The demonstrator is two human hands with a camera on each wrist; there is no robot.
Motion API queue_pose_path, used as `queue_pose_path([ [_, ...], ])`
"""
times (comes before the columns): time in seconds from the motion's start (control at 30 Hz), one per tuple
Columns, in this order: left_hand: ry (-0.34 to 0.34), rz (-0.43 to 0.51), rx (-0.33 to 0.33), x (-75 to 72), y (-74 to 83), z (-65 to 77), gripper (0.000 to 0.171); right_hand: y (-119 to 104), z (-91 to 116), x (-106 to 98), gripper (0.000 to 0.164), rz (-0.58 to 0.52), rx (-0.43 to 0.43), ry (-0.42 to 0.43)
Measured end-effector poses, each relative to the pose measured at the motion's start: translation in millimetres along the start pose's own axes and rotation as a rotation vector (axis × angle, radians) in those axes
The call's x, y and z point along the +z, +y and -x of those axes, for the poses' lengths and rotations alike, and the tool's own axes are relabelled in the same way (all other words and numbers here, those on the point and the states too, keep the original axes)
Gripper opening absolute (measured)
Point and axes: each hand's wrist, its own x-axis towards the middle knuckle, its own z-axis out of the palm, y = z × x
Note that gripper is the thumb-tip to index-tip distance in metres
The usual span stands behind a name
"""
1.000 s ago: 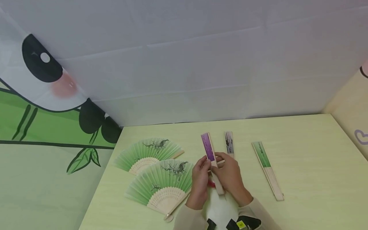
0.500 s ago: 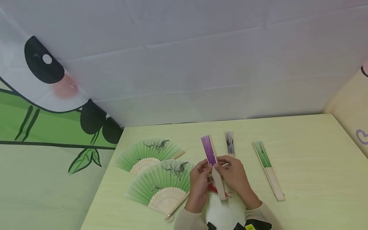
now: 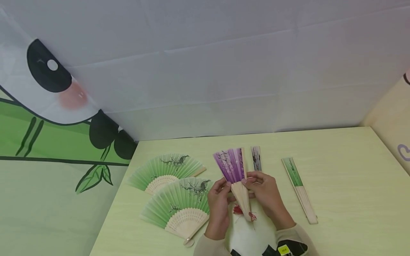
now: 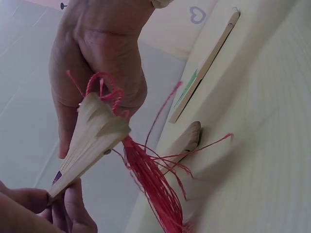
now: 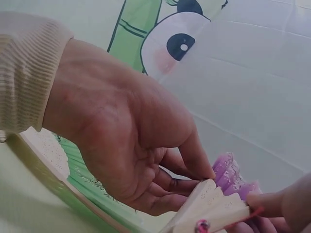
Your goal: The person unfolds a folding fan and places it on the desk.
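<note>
Both hands hold a partly spread purple folding fan (image 3: pixel 230 165) with pale wooden ribs, upright above the table. My left hand (image 3: pixel 219 206) pinches its left outer rib, and my right hand (image 3: pixel 266 193) pinches the right one, thumbs on the near face. In the left wrist view the pivot end of the ribs points toward the camera, with a red tassel (image 4: pixel 153 187) hanging from it. The right wrist view shows the fan's ribs (image 5: pixel 206 206) slightly apart between the two hands.
Two spread green fans, one farther back (image 3: pixel 160 183) and one nearer (image 3: pixel 187 217), overlap at the left. Behind the right hand lies a folded grey-patterned fan (image 3: pixel 256 158). A folded green fan (image 3: pixel 299 190) lies to the right on the pale table (image 3: pixel 352 177). A wall stands behind.
The purple fan was folded into a narrow strip; it is now partly spread, its left side swung leftward. The hands have moved slightly apart. The other fans stay put.
</note>
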Motion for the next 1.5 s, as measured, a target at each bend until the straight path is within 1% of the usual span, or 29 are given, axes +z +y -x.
queue_pose_path([
  [0.17, 0.038, 0.047, 0.039, -1.1, 2.1, 1.3, 0.03, 0.4, -2.2, -0.4, 0.034, -0.069, 0.012, 0.013],
  [0.27, 0.074, 0.061, 0.055, -1.6, 2.7, 1.3, 0.03, -0.8, -3.2, -0.9, 0.033, -0.107, 0.02, 0.037],
  [0.5, 0.146, 0.083, 0.07, -2.6, 4.7, -0.5, 0.029, -3.3, -4.3, -0.9, 0.031, -0.161, 0.03, 0.08],
  [0.67, 0.159, 0.109, 0.06, -5.7, 6.3, -1.3, 0.027, -4.6, -4.3, -0.7, 0.026, -0.204, 0.024, 0.098],
  [0.9, 0.185, 0.157, 0.053, -9.5, 6.5, -2.3, 0.024, -5.0, -2.9, 0.3, 0.026, -0.281, 0.013, 0.12],
  [1.13, 0.214, 0.2, 0.062, -11.4, 9.0, -2.9, 0.011, -3.4, -2.8, 1.6, 0.024, -0.334, 0.007, 0.155],
  [1.23, 0.231, 0.208, 0.066, -12.5, 10.1, -3.7, 0.01, -2.5, -3.9, 2.4, 0.022, -0.367, 0.0, 0.165],
  [1.5, 0.251, 0.269, 0.072, -14.6, 11.5, -11.8, 0.009, 0.1, -10.1, 5.2, 0.02, -0.433, -0.019, 0.203],
])
